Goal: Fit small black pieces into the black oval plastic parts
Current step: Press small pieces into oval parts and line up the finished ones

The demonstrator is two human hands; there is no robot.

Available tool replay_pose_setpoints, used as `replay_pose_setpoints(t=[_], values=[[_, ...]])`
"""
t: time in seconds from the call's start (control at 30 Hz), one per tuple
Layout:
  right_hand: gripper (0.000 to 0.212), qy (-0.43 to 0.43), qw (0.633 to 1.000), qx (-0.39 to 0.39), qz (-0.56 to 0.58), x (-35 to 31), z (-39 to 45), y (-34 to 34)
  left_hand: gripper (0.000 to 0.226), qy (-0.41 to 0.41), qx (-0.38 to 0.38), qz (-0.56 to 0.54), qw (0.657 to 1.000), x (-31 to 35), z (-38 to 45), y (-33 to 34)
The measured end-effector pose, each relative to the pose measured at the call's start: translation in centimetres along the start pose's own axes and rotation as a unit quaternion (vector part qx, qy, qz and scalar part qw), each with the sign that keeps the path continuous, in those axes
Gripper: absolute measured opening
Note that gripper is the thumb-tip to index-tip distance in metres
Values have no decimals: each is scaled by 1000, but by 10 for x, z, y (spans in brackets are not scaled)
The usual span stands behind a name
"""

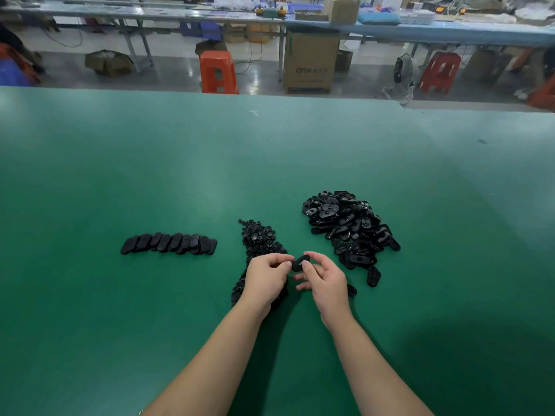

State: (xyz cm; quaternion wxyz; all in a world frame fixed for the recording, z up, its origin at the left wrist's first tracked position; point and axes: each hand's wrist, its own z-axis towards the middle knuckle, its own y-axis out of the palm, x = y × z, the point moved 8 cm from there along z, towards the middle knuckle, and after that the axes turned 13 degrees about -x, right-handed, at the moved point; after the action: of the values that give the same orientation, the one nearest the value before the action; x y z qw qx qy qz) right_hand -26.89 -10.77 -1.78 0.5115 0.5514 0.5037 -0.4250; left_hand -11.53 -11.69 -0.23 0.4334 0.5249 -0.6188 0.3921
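We pinch one oval part (300, 263) in our right hand (326, 280) above the green table (210, 163), left hand (267, 276) curled against it, probably pressing a small piece in, its hold hidden, supply piles close.

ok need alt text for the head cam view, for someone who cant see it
Two bare hands hold one black oval part between them over a green table. Behind them lie a heap of small black pieces, a larger pile of oval parts to the right, and a neat overlapping row of ovals to the left.
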Motion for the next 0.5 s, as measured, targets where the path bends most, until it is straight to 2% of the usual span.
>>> replay_pose_setpoints(t=[0.13, 0.37, 0.5], values=[[6, -6, 1000, 7, 15, -1, -1, -1, 18, 18, 6, -9, 1000, 7, 1, 1], [4, -17, 999, 2, 28, -1, 1, -1, 13, 28, 6, -22, 999, 7, -1, 3], [16, -4, 1000, -3, 25, 0, 1, 0, 7, 34, 17, -8, 999, 10, -2, 3]])
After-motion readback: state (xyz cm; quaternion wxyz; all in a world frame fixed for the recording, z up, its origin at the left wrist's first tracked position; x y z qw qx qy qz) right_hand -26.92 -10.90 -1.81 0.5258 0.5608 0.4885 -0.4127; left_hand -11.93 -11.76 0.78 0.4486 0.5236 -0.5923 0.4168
